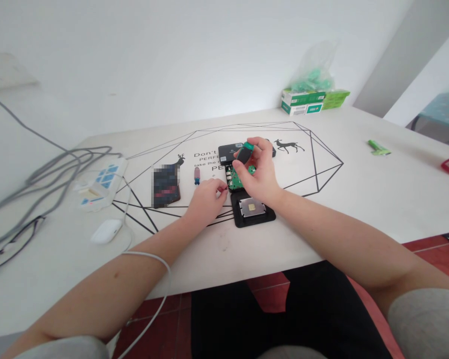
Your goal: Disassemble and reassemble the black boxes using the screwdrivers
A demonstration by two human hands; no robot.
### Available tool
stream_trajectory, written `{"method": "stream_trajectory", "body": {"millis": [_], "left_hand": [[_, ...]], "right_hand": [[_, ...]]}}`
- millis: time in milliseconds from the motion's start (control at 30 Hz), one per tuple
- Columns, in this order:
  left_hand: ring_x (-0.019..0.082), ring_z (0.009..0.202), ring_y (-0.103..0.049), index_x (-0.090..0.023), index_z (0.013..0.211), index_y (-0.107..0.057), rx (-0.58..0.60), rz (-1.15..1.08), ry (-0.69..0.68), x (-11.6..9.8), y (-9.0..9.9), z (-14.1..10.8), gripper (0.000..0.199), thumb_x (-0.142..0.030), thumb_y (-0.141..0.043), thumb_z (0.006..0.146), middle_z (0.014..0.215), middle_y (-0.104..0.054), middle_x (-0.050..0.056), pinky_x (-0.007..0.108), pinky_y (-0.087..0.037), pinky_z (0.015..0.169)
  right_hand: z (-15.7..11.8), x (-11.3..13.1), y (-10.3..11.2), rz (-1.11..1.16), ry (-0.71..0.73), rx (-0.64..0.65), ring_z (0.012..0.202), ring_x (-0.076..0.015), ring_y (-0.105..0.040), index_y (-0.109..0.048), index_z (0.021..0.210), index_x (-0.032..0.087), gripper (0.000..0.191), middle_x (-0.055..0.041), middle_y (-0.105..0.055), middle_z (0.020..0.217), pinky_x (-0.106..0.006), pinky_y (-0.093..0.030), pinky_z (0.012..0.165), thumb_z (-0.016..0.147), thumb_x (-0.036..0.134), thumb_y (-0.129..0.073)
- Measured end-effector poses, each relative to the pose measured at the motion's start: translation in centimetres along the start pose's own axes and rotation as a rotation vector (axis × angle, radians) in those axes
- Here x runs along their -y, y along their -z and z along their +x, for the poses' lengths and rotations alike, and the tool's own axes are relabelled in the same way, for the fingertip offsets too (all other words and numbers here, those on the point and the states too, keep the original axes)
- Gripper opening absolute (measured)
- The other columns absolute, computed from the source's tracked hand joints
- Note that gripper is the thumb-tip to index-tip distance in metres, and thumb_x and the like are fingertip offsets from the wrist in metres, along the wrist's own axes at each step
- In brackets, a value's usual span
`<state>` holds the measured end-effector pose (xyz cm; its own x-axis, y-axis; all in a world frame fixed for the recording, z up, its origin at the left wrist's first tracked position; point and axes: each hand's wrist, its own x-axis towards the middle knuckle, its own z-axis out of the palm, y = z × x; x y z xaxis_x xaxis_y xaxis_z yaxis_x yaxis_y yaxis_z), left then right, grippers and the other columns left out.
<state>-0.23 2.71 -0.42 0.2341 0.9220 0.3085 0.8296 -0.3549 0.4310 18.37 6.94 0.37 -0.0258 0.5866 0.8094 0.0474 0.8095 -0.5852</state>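
My right hand [261, 172] is closed around the black and green handle of a screwdriver [246, 152], tilted above a green circuit board [238, 178]; the tool's tip is hidden. The board sits in a black casing. Fingers pinched, my left hand [208, 198] is at the board's left edge, and whatever is between the fingertips is too small to make out. Directly below the board lies a black cover [239, 218] with a silver metal plate [252, 207]. Behind the board is a flat black case part [228, 151], partly covered by my right hand.
A second screwdriver [197, 175] and a blurred-out phone-like object [165, 187] lie left of my hands. Farther left are a white earbud case [107, 231], a power strip [104, 182] and grey cables [65, 167]. Green boxes [303, 98] stand against the wall. A white cable [166, 289] crosses my left forearm.
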Motion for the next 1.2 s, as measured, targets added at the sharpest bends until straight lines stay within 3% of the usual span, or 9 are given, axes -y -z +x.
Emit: {"method": "stream_trajectory", "body": {"millis": [333,567,767,867,1000,1200], "left_hand": [[0.026,0.089,-0.067,-0.021,0.089,-0.067,0.002,-0.032,0.027,-0.2,0.0,-0.1,0.005,-0.023,-0.063,0.091,0.09,-0.073,0.005,0.039,-0.053,0.086],[0.024,0.089,-0.067,-0.022,0.088,-0.067,-0.003,-0.103,-0.065,-0.3,0.0,-0.3,0.004,-0.024,-0.065,0.091,0.089,-0.072,0.004,0.038,-0.054,0.085],[0.022,0.092,-0.068,-0.022,0.086,-0.069,0.185,-0.305,-0.262,-1.7,0.6,-1.3,0.01,-0.03,-0.071,0.092,0.091,-0.073,0.004,0.036,-0.056,0.088],[0.022,0.09,-0.07,-0.022,0.084,-0.07,0.304,-0.349,-0.26,-2.0,0.7,-1.5,0.014,-0.033,-0.072,0.093,0.094,-0.074,0.005,0.036,-0.058,0.086],[0.022,0.087,-0.071,-0.02,0.096,-0.074,0.426,-0.388,-0.257,-1.9,0.7,-1.3,0.013,-0.031,-0.067,0.094,0.097,-0.075,0.006,0.035,-0.059,0.082],[0.021,0.084,-0.07,-0.02,0.094,-0.073,0.475,-0.374,-0.264,-1.9,1.0,-1.1,0.011,-0.024,-0.064,0.09,0.091,-0.074,0.005,0.034,-0.059,0.08]], "right_hand": [[0.1,-0.1,0.1,-0.039,-0.041,0.01,0.088,-0.0206,-0.069,-0.034,0.14,0.032,0.053,-0.0059,-0.067,0.107,-0.038,-0.062,0.066,0.102,0.055,-0.062],[0.5,0.3,0.4,-0.128,-0.03,0.046,0.089,-0.0232,-0.071,-0.036,0.147,0.032,0.056,-0.0071,-0.067,0.108,-0.042,-0.065,0.068,0.102,0.054,-0.061],[-0.1,1.3,0.9,-0.126,0.075,0.089,0.094,-0.025,-0.073,-0.038,0.153,0.032,0.057,-0.0085,-0.067,0.116,-0.048,-0.067,0.083,0.103,0.048,-0.058],[-0.6,1.6,1.0,-0.125,0.176,0.108,0.087,-0.0226,-0.072,-0.041,0.151,0.032,0.057,-0.0098,-0.067,0.126,-0.044,-0.067,0.077,0.099,0.044,-0.061],[-1.1,1.9,0.8,-0.149,0.219,0.142,0.083,-0.0214,-0.072,-0.046,0.146,0.031,0.055,-0.0086,-0.069,0.121,-0.04,-0.066,0.07,0.095,0.04,-0.063],[-1.3,2.2,0.2,-0.08,0.25,0.097,0.081,-0.0194,-0.07,-0.044,0.141,0.028,0.051,-0.0056,-0.07,0.107,-0.036,-0.064,0.067,0.093,0.03,-0.063]]}}
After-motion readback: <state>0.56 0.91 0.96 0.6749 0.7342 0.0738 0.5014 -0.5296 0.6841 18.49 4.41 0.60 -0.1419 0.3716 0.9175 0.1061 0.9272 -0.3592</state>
